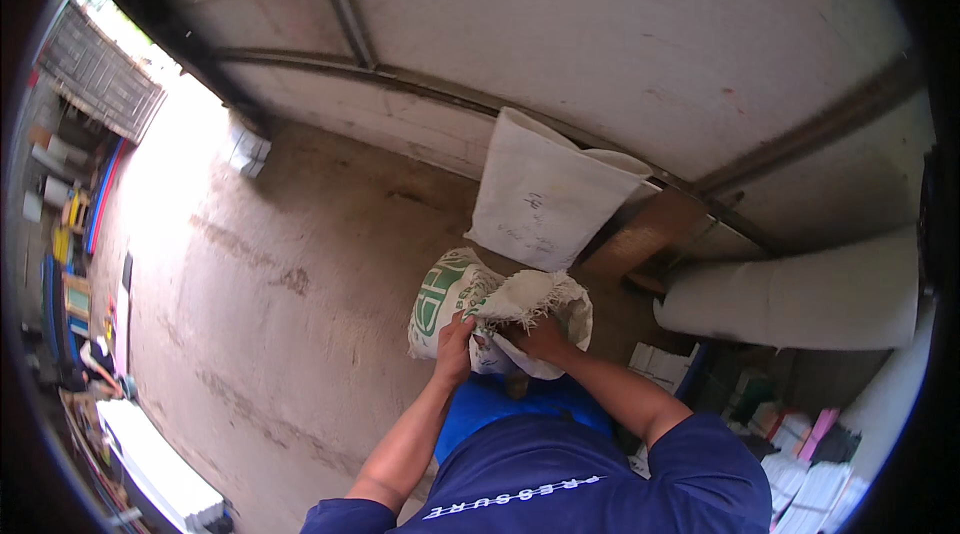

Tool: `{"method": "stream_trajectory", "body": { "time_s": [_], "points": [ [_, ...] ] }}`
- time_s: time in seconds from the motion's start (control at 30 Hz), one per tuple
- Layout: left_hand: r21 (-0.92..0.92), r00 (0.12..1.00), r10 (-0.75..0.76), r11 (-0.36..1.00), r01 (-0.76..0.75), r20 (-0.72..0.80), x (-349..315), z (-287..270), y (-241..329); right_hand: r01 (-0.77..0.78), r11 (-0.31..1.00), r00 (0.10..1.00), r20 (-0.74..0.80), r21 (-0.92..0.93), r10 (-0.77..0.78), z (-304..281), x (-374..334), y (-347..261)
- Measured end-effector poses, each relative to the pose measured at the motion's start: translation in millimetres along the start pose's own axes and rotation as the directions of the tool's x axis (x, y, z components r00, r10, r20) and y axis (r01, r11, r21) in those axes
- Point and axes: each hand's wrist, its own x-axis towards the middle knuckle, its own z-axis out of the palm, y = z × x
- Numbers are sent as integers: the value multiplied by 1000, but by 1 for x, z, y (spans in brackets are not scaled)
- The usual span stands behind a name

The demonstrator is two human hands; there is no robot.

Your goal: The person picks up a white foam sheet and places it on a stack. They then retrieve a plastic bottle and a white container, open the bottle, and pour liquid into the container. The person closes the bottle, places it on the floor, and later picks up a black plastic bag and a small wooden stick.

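A white woven sack with green print is right in front of my body, its frayed mouth folded over at the top. My left hand pinches the sack's edge on the near left side. At the sack's mouth, on the right, is my right hand; its fingers are hidden in the folds, so their grip does not show. Just beyond, a flat white bag with dark handwriting leans against the wall.
A brown board slants beside the white bag. To the right lies a large pale roll, with stacked papers and packs below it. White sheets are piled at lower left. A wrapped bundle sits near the bright doorway.
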Motion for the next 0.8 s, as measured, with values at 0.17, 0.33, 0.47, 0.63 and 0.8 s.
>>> {"method": "stream_trajectory", "body": {
  "time_s": [0.17, 0.33, 0.47, 0.63, 0.8],
  "points": [
    [183, 993, -118, 976, 118, -14, 13, 39, -7, -360, 933, 923, 155, 27, 352, -68, -38, -6],
    [164, 967, -253, 953, 254, -28, 19, 99, -28, 209, 956, 955, -252, 206, -155, -101, -83, 1],
    [227, 956, -294, 931, 287, -2, 32, 166, -63, -60, 966, 892, -422, 252, 165, -113, -106, 25],
    [591, 961, -274, 769, 245, -42, 35, 250, -119, -383, 919, 882, -259, 95, 394, -127, -139, 117],
    [819, 965, -250, 568, 82, 77, 73, 331, -189, -525, 841, 793, -434, -129, 428, -158, -189, 196]
  ]
}}
